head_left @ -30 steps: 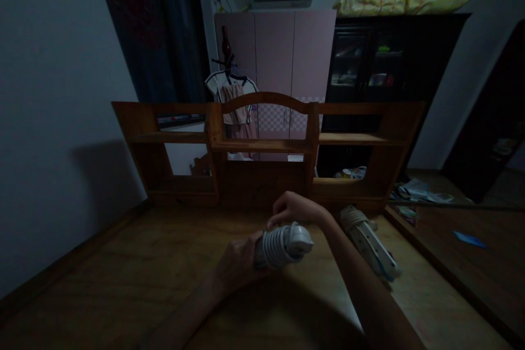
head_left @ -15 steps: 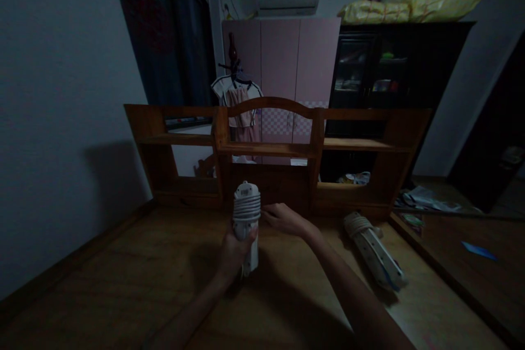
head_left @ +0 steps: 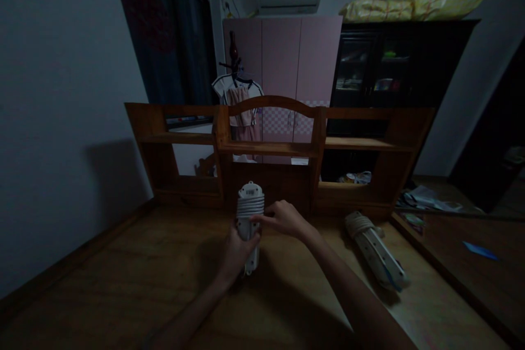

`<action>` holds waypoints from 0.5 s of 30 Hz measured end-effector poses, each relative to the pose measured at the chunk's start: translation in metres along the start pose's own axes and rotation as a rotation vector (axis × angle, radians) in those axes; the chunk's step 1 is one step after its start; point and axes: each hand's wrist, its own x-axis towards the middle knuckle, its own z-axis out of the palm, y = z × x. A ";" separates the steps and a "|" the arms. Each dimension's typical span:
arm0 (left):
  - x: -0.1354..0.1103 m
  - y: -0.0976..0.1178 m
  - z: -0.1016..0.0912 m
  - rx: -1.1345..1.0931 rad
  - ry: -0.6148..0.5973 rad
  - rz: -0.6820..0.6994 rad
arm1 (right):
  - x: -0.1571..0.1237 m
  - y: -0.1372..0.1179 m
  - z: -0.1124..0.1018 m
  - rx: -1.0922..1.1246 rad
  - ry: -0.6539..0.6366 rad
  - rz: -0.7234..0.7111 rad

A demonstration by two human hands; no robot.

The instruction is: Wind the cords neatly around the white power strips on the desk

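Note:
My left hand grips a white power strip round its lower half and holds it upright over the wooden desk. White cord is wound in coils round the strip's upper part. My right hand comes in from the right, its fingers pinched on the coils at the strip's side. A second power strip, yellowed, with its own cord wound at the far end, lies flat on the desk to the right, away from both hands.
A wooden shelf unit stands along the desk's back edge just behind the strip. A grey wall borders the desk on the left. A pink wardrobe and a dark cabinet stand behind. Papers lie at right.
The strip went from lying sideways in both hands to standing upright in my left hand. My right hand let go for a moment, then returned to pinch the coils.

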 end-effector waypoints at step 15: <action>-0.005 -0.006 -0.009 -0.150 -0.017 0.029 | -0.002 0.001 -0.006 0.111 -0.022 -0.023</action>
